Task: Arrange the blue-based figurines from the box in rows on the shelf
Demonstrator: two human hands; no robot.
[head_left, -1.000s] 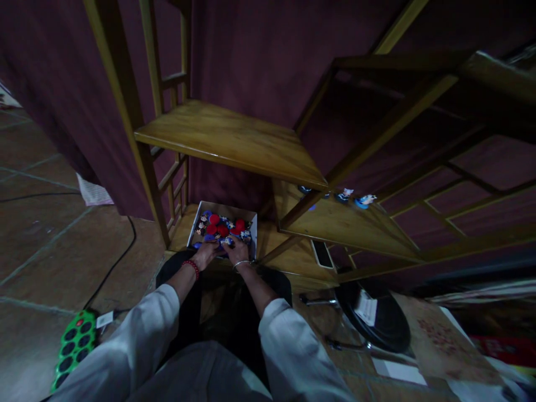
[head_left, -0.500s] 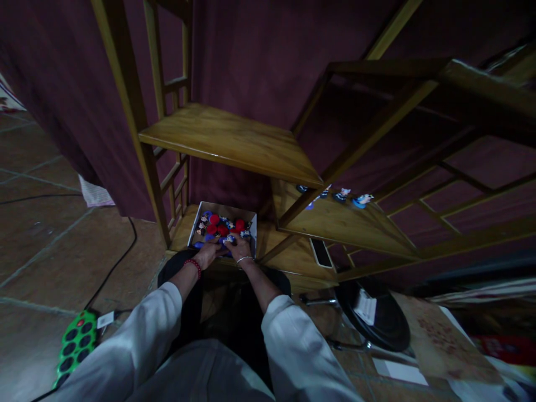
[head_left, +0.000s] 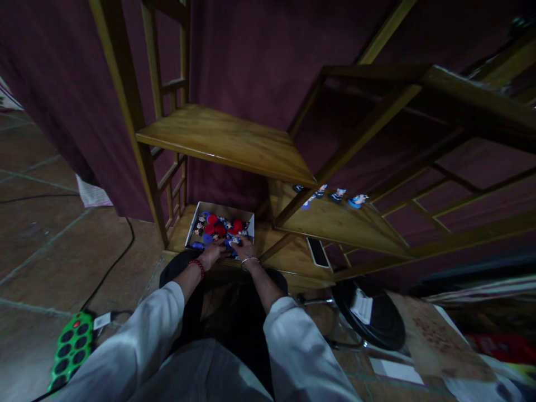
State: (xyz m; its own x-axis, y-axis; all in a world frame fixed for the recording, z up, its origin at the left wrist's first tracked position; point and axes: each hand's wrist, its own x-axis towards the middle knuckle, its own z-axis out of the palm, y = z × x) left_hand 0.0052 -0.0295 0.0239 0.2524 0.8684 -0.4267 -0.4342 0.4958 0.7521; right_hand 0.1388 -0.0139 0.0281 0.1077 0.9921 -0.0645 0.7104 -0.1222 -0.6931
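Observation:
A shallow white box (head_left: 251,223) on the bottom shelf holds several small figurines with red and blue-purple parts. My right hand (head_left: 245,249), at the box's front right, has its fingers closed on a blue-and-white figurine (head_left: 235,242). Beside it my left hand (head_left: 213,254) reaches over the front edge, near the blue pieces; its fingertips are too dark and small to make out. Several figurines, among them a blue-based one (head_left: 357,201), stand on the shelf to the right.
A wooden shelf board (head_left: 226,142) juts out above the box, with slanting posts to its right. A phone (head_left: 318,252) lies on the bottom shelf. A black round stool (head_left: 372,315) stands at right, a green power strip (head_left: 72,349) at left.
My right hand has moved slightly right with the blue-and-white figurine, and a wider gap shows between my hands. The view has shifted a little.

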